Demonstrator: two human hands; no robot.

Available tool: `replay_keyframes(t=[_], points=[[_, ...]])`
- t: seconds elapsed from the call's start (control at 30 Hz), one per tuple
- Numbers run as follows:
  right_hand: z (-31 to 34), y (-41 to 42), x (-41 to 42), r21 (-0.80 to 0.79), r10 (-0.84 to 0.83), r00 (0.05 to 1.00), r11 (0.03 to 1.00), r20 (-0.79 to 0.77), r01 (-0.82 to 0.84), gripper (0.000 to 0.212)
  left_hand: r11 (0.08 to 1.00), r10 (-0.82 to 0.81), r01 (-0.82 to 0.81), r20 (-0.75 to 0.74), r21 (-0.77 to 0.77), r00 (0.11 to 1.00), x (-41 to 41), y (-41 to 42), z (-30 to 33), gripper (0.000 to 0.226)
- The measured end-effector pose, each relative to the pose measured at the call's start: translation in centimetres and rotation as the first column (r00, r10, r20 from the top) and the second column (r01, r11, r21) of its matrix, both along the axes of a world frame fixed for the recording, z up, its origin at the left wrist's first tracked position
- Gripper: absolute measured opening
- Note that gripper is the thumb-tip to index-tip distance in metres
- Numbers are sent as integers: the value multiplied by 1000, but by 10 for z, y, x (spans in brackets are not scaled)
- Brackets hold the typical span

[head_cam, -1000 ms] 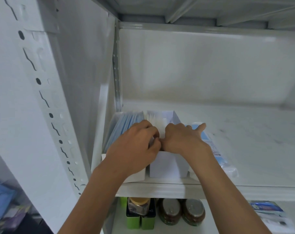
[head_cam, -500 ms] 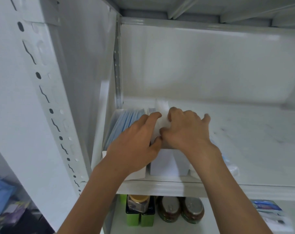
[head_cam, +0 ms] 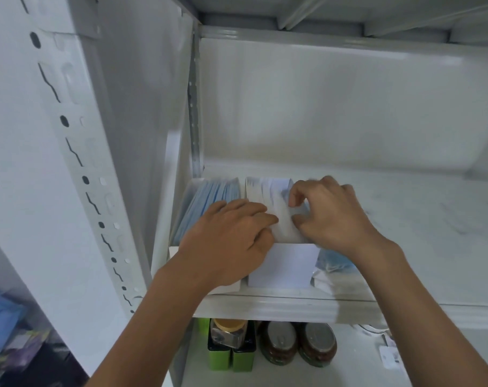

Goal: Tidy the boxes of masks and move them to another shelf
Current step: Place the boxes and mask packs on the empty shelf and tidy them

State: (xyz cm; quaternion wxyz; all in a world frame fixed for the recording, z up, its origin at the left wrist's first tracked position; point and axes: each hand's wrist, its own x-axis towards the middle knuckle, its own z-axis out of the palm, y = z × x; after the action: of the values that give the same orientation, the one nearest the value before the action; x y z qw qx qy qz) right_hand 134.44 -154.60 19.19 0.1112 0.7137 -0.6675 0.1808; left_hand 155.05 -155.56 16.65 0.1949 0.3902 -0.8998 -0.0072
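Note:
Two open white boxes stand side by side at the left end of a white shelf (head_cam: 404, 224). The left box (head_cam: 203, 202) holds blue masks. The right box (head_cam: 283, 265) holds white masks (head_cam: 268, 191). My left hand (head_cam: 231, 241) lies across the top of both boxes, its fingers flat on the white masks. My right hand (head_cam: 329, 213) pinches the white masks between thumb and curled fingers. A clear packet of blue masks (head_cam: 335, 265) lies just right of the boxes, mostly hidden by my right wrist.
The shelf's metal upright (head_cam: 78, 163) rises at the left, and the upper shelf's underside runs overhead. On the shelf below stand green tins (head_cam: 231, 356) with a jar on top, two dark jars (head_cam: 298, 344) and small packets (head_cam: 388, 356) at the right.
My right hand has shifted right and curled onto the white masks. My left hand's fingers have flattened over them. The view has tilted slightly.

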Motion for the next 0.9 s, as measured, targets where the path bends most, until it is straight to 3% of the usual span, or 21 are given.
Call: replay_keyframes(t=[0.07,0.17,0.27,0.33,0.43,0.53,0.67,0.73,0.9], points=[[4,-3,2,21,-114,983,993,-146,119,24,1000,-3,3,-4,-1,1000,0,0,0,58],[10,-3,10,340,-202,971,911,-127,234,39,1000,-5,5,-8,-3,1000,-1,-2,-3,48],[14,-5,20,430,-205,951,856,-230,288,45,1000,-9,9,-16,-9,1000,0,-4,-4,44],[18,-5,26,419,-204,945,858,-254,298,46,1000,-12,12,-26,-12,1000,0,-4,-4,43],[19,-2,27,375,-227,959,885,-172,277,52,1000,-8,7,-48,-21,999,0,-4,-4,43],[17,4,26,224,-240,965,940,-106,259,52,1000,-13,12,-64,-26,998,1,-3,-3,42],[11,14,33,-19,-249,965,968,-84,249,32,999,-17,13,-88,-46,996,1,-1,-1,44],[5,15,36,-124,-227,974,967,-29,221,39,999,-13,9,-101,-36,995,0,-1,0,48],[-20,17,35,44,-56,963,998,265,46,47,1000,-14,11,-165,-24,986,1,-3,-2,41]])
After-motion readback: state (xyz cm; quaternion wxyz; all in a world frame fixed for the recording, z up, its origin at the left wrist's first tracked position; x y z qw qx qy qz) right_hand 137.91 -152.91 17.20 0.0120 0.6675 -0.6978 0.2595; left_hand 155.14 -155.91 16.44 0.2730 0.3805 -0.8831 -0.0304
